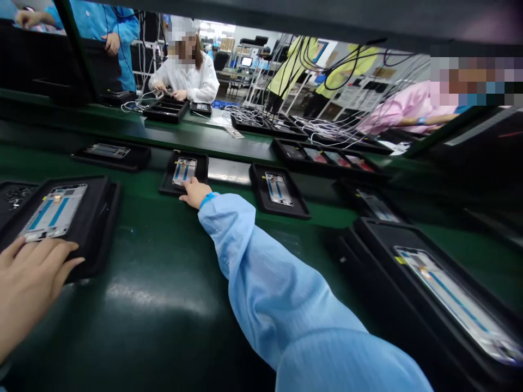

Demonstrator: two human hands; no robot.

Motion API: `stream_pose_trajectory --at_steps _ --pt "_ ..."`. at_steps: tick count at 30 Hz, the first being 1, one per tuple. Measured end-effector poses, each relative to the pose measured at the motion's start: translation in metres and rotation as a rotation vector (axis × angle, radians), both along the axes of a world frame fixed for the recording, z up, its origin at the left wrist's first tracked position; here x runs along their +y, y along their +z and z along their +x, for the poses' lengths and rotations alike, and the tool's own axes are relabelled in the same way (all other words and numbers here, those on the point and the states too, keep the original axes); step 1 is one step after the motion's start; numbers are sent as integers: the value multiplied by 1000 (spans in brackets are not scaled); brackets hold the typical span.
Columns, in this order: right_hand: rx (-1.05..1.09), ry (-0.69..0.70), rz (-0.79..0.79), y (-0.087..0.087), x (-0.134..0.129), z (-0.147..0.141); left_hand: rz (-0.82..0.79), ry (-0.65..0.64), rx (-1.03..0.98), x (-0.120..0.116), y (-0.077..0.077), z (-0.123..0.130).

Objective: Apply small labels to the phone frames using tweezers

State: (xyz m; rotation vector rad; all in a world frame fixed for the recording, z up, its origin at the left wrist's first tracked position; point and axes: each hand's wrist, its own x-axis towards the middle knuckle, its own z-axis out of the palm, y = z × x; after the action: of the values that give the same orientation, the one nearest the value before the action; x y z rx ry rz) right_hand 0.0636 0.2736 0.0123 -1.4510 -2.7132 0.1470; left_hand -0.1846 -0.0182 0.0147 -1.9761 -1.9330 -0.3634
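Observation:
My right hand (196,193), in a light blue sleeve, reaches to a small black tray (164,182) on the far side of the green surface. Its fingertips are at the lower end of a silver phone frame (184,170) with blue strips; whether they grip it is unclear. At the left, my left hand (38,272) lies over the near edge of a black tray (92,209), fingers spread at the lower end of another phone frame (57,211). Another black tray (302,209) with a phone frame (279,188) sits right of my right hand.
Stacked black trays (379,231) with a phone frame on top stand at the right. Further trays lie along the green bench (163,261). Beyond are tangled white cables (327,129), a long compartment tray (300,163) and several people, one in white (206,79).

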Motion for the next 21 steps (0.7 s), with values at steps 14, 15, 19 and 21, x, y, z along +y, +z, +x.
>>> stream_pose_trajectory --at_steps 14,15,19,21 --pt "-251 227 119 18 -54 59 78 -12 -49 4 1 54" --pt "-257 242 120 19 -63 66 81 -98 -148 11 3 65" --pt "-272 318 106 24 -103 93 -4 -297 -300 39 0 108" --pt "-270 368 84 24 -129 107 -45 -346 -340 52 -6 122"
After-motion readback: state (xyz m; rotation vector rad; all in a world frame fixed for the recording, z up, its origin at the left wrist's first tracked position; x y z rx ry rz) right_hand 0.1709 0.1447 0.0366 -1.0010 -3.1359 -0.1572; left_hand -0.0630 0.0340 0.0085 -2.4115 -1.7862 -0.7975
